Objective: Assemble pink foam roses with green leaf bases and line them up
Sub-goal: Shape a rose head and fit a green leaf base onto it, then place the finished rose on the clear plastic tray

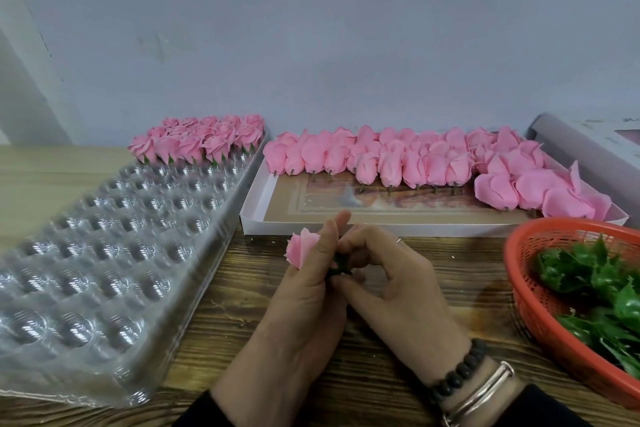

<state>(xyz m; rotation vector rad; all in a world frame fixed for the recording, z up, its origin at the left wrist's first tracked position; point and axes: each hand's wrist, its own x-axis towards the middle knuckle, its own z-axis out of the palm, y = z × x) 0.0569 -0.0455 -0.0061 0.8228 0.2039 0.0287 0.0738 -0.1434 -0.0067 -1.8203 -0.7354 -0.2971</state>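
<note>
My left hand (304,291) holds a pink foam rose (302,248) on its side above the wooden table, bloom pointing left. My right hand (391,274) pinches a green leaf base (341,265) against the rose's stem end, mostly hidden by fingers. Finished roses with green bases (204,142) stand in rows at the far end of a clear plastic dimpled tray (104,253). Bare pink roses (415,159) fill the back of a shallow white cardboard box (252,218). Loose green leaf bases (595,281) lie in a red plastic basket (530,291) at right.
A grey wall runs behind the table. A box lid (588,149) leans at the far right behind the cardboard box. Beads and metal bangles (478,381) circle my right wrist. Bare wooden tabletop (214,333) shows between the tray and my hands.
</note>
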